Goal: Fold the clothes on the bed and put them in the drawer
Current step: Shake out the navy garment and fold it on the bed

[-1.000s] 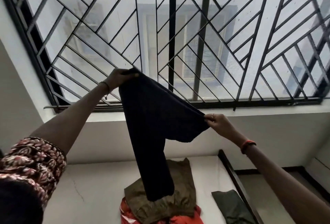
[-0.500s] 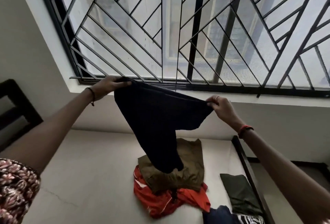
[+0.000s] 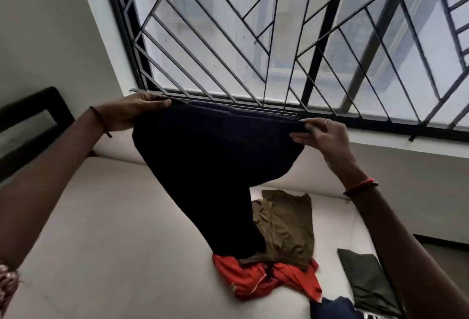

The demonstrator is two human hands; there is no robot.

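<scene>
black matte cloth garment [image 3: 208, 166], held up in the air over the bed, in front of the window.

- left hand [image 3: 134, 111]: fingers [image 3: 157, 102] curled over the left end of the garment's top hem, gripping it.
- right hand [image 3: 322, 135]: fingers [image 3: 299, 138] pinch the right end of the same hem. thin ring [image 3: 327, 121] on one finger.
- wrists: dark thread band [image 3: 101, 120] on the left, red-orange band [image 3: 360, 186] on the right. patterned sleeve [image 3: 7, 283] at the lower left edge.
- top hem is pulled taut, running left to right and dipping slightly to the right.
- long axis runs from the hem down and to the right. the body narrows to one leg-like strip with its tip pointing down at the pile.
- the surface is smooth and flat, with a curved notch on the right side.
- the tip overlaps the pile in view; cannot tell if it touches.
- pile on the pale, smooth mattress [image 3: 101, 229]: a crumpled olive-brown woven garment [image 3: 286, 229] lies on top of a rumpled orange-red garment [image 3: 253, 278].
- a flat folded dark green cloth [image 3: 365, 275] lies apart, to the right of the pile.
- a navy fabric item [image 3: 332, 308] is at the bottom edge, partly cut off.
- a dark bed headboard [image 3: 30, 120] is at left.
- a black metal window grille of diagonal bars [image 3: 253, 39] is behind the garment.
</scene>
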